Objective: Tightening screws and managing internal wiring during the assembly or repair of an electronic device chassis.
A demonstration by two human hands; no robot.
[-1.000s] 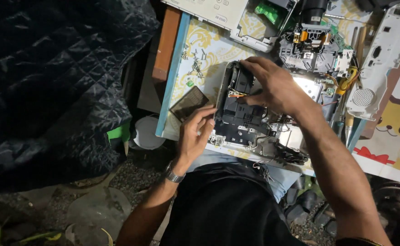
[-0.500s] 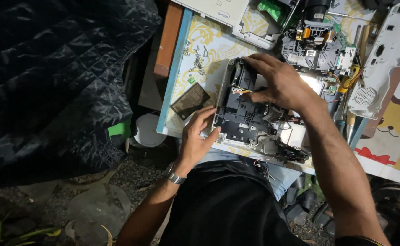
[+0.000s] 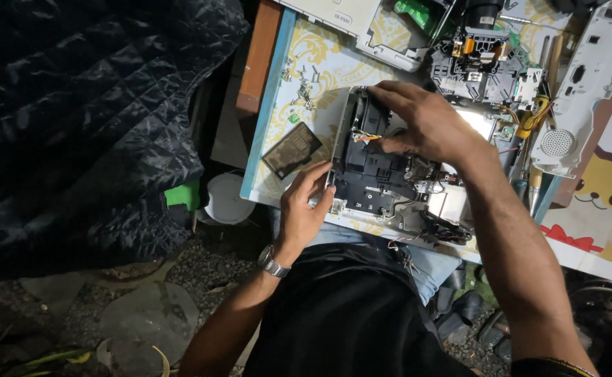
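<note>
A taken-apart device (image 3: 379, 174) with black inner parts in a pale shell lies on a patterned yellow and white board (image 3: 320, 77). My left hand (image 3: 304, 209), with a wristwatch, rests its fingers against the device's near left edge. My right hand (image 3: 421, 126) lies on top of the device, fingertips pinching among small coloured wires at its upper left. Whether the fingers hold a wire is hidden. A dark flat rectangular plate (image 3: 292, 149) lies on the board just left of the device.
Several loose screws (image 3: 299, 80) lie on the board. Another opened mechanism (image 3: 484, 63), a white cover panel (image 3: 578, 91) and a white casing (image 3: 355, 17) sit beyond. A dark quilted cloth (image 3: 83, 119) fills the left. A white round tub (image 3: 226, 199) stands below the board's edge.
My left hand has moved right, from beside the dark plate to the device's left edge. My right hand has shifted slightly on top of the device.
</note>
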